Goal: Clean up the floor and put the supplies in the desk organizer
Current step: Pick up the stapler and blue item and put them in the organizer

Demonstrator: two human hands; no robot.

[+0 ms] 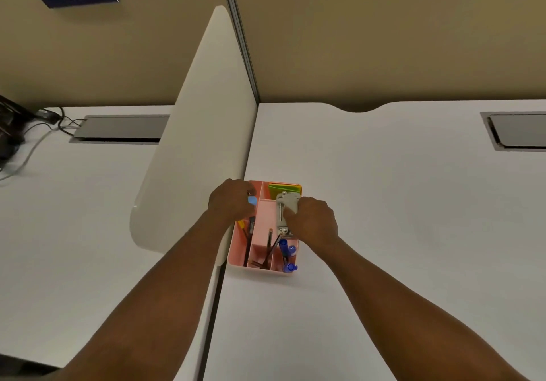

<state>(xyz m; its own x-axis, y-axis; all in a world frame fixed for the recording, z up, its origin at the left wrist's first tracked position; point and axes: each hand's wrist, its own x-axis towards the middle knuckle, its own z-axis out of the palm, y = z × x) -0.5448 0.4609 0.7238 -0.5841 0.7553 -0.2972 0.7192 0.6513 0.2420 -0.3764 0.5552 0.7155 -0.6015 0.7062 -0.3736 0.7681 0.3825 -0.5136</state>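
The right hand point(314, 221) is closed around a grey metal stapler point(286, 212), its thumb laid along the stapler's side and its fingers curled over the far edge; the stapler lies lengthwise over the middle and right compartments of the pink desk organizer point(263, 227), just below the centre of the frame. The left hand point(232, 200) is curled over the organizer's upper left corner, fingers bent down and gathered around a small light-blue item point(252, 200) at its fingertips; what that item is cannot be told, and the grip itself is mostly hidden behind the knuckles. Both forearms reach up from the lower edge of the frame and converge on the organizer, palms turned downward.

The organizer sits on the white desk point(399, 203), touching the cream divider panel point(201, 132) on its left. Inside it, dark pencils point(267, 250) lean in the lower middle compartment, blue markers point(288, 258) fill the lower right one, and green and yellow sticky notes point(285, 188) stand in the upper right one.
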